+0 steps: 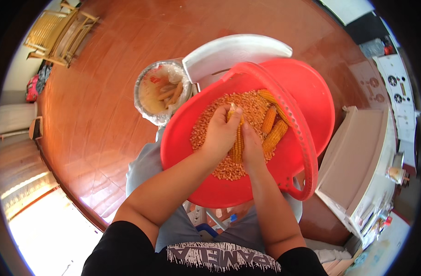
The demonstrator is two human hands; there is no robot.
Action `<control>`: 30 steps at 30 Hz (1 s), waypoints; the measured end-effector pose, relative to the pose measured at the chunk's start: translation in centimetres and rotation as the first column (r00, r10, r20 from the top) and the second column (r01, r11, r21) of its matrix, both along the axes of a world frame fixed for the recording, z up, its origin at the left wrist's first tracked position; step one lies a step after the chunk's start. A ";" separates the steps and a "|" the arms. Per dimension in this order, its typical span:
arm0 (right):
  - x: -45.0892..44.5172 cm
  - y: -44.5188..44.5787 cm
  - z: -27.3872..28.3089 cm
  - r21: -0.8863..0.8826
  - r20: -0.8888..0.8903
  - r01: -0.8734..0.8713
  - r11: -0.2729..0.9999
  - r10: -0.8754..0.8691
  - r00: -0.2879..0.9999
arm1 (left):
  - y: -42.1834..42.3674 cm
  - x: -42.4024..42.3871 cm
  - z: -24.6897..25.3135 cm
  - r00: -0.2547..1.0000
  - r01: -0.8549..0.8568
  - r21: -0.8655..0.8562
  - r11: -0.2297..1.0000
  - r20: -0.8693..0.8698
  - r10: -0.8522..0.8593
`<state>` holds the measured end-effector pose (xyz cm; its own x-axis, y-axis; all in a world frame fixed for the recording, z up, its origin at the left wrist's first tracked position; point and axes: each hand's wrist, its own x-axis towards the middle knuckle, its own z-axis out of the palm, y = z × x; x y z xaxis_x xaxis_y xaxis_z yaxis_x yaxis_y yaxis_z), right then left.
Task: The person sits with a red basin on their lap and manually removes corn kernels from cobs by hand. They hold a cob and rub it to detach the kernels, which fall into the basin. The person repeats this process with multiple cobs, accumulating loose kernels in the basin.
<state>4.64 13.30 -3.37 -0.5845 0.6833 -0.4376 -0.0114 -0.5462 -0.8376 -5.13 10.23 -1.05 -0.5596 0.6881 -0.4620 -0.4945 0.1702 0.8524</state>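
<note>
A yellow ear of dried corn [237, 146] stands lengthwise between my two hands, over a bed of loose kernels [227, 169]. My left hand [221, 129] grips its upper end, thumb near the pale tip. Along the ear's right side, my right hand [252, 146] is closed on it too, thumb raised. The kernels lie in a red plastic basket [177, 151] with an arched red handle [301, 138]. More dried ears rest on the basket's right side: a short orange piece [269, 120], a fuller ear [276, 136] and another at the back [267, 95].
Left of the basket, a plastic-lined bin [141, 103] holds several bare cobs [170, 95]. A second red basin [315, 86] and a white chair or stool back [238, 46] are behind it. A wooden chair [55, 34] stands far left; a beige-topped cabinet [351, 151] is at right.
</note>
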 end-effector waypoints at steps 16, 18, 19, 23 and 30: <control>0.6 0.5 2.3 -0.257 -0.063 0.144 0.956 -0.165 0.984 | -0.5 -1.3 3.5 0.969 0.210 0.082 0.974 -0.148 -0.197; 0.3 0.7 2.1 -0.351 -0.168 -0.023 0.936 -0.039 0.985 | -0.3 -1.8 1.9 0.915 0.089 0.325 0.941 0.346 -0.206; 0.7 1.2 2.2 -0.372 -0.207 -0.076 0.925 -0.003 0.978 | -0.2 -1.9 -0.7 0.804 -0.054 0.357 0.932 0.569 -0.172; -0.1 1.4 2.9 -0.378 -0.153 -0.025 0.926 -0.035 0.988 | -0.8 -3.0 2.3 0.788 -0.018 0.336 0.942 0.585 -0.194; 0.1 1.6 3.5 -0.368 -0.198 -0.074 0.927 -0.001 0.980 | -0.6 -3.4 2.7 0.837 0.218 0.333 0.917 0.419 -0.351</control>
